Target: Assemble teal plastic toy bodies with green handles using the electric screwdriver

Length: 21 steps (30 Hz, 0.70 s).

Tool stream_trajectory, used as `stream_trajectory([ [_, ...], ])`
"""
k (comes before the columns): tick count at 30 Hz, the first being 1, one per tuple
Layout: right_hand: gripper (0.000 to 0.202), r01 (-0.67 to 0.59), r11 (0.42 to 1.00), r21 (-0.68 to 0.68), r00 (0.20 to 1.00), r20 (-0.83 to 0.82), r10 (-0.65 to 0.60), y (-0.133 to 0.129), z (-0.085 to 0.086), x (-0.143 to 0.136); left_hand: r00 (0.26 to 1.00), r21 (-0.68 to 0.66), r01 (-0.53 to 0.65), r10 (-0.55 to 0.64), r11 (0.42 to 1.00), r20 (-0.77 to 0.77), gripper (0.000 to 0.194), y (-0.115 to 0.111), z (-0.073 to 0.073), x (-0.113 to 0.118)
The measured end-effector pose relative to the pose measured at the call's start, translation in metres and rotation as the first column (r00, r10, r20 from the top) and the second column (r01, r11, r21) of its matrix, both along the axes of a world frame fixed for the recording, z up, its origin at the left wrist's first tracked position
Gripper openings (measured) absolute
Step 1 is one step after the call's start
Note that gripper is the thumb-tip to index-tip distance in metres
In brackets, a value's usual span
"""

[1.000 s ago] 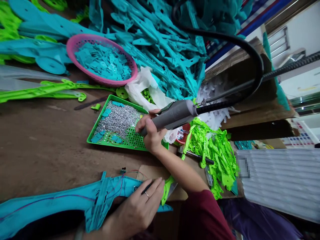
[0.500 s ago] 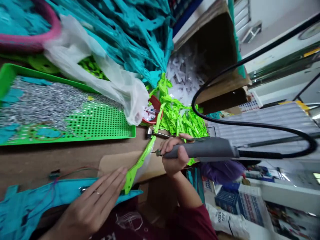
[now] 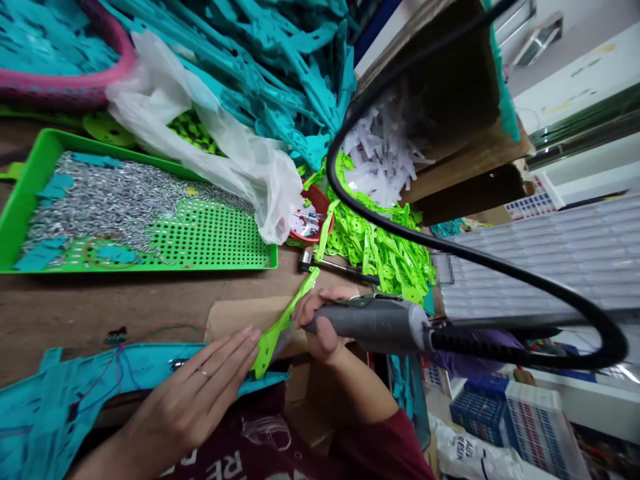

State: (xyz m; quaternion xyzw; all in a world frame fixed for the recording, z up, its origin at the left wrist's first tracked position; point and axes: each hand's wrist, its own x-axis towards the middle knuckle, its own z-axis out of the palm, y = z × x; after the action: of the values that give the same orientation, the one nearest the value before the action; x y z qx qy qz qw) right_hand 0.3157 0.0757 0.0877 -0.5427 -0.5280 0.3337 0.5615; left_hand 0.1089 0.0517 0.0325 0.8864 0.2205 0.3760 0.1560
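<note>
My right hand (image 3: 323, 327) is wrapped round a grey electric screwdriver (image 3: 373, 323), its black cable leading off right. The tool's front end is at a long lime-green plastic part (image 3: 270, 343), and my fingers hide the bit. A translucent piece shows along the part's lower side. My left hand (image 3: 200, 380), fingers straight and close together, holds the green part's near end; its thumb is hidden. Under the part lies a sheet of brown cardboard (image 3: 233, 317). A long turquoise plastic part (image 3: 145, 363) with thin wires lies beneath and beside my left hand.
A green perforated tray (image 3: 215, 263) holds many small screws and turquoise scraps. Beyond the screwdriver are a hammer (image 3: 345, 270), a red bowl (image 3: 320, 200) and a heap of lime-green parts (image 3: 395, 250). The black cable (image 3: 450, 250) loops across the right side.
My right hand and the screwdriver have moved closer to the green part; the bit that showed is now hidden. The cable loop has swung left. The whole view has shifted slightly.
</note>
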Motion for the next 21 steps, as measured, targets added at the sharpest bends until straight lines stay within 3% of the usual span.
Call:
stream_trajectory([
  [3,0.028,-0.273,0.940,0.205,0.956,-0.054,0.290,0.006,0.011,0.008,1.000,0.012,-0.028,0.028,1.000,0.008,0.044,-0.001,-0.002,0.001],
  [5,0.034,-0.482,0.855,0.192,0.869,-0.017,0.494,0.016,0.030,0.011,0.999,0.022,-0.041,0.041,0.999,0.007,0.043,-0.001,-0.003,0.003],
  [6,0.034,-0.516,0.836,0.188,0.849,-0.016,0.528,0.023,0.041,0.011,0.999,0.032,-0.048,0.048,0.998,0.000,0.042,0.000,-0.003,0.004],
  [8,0.031,-0.425,0.877,0.223,0.894,-0.051,0.445,0.045,0.058,0.002,0.998,0.059,-0.064,0.066,0.996,-0.025,0.041,0.003,-0.003,0.008],
  [10,0.026,-0.226,0.928,0.296,0.956,-0.116,0.270,0.076,0.063,-0.019,0.995,0.099,-0.087,0.091,0.991,-0.044,0.041,0.007,-0.003,0.014],
  [12,0.026,-0.153,0.937,0.313,0.964,-0.160,0.211,0.112,0.054,-0.047,0.992,0.132,-0.106,0.113,0.986,-0.049,0.041,0.010,-0.002,0.020],
  [16,0.037,-0.212,0.957,0.195,0.942,-0.218,0.254,0.173,0.015,-0.091,0.992,0.157,-0.107,0.116,0.982,-0.047,0.040,0.014,0.001,0.025],
  [18,0.042,-0.207,0.963,0.175,0.940,-0.237,0.245,0.188,0.001,-0.100,0.991,0.165,-0.109,0.120,0.980,-0.059,0.042,0.015,0.002,0.024],
  [21,0.048,-0.190,0.973,0.130,0.949,-0.231,0.216,0.192,-0.006,-0.103,0.988,0.168,-0.134,0.146,0.977,-0.059,0.043,0.017,0.006,0.022],
])
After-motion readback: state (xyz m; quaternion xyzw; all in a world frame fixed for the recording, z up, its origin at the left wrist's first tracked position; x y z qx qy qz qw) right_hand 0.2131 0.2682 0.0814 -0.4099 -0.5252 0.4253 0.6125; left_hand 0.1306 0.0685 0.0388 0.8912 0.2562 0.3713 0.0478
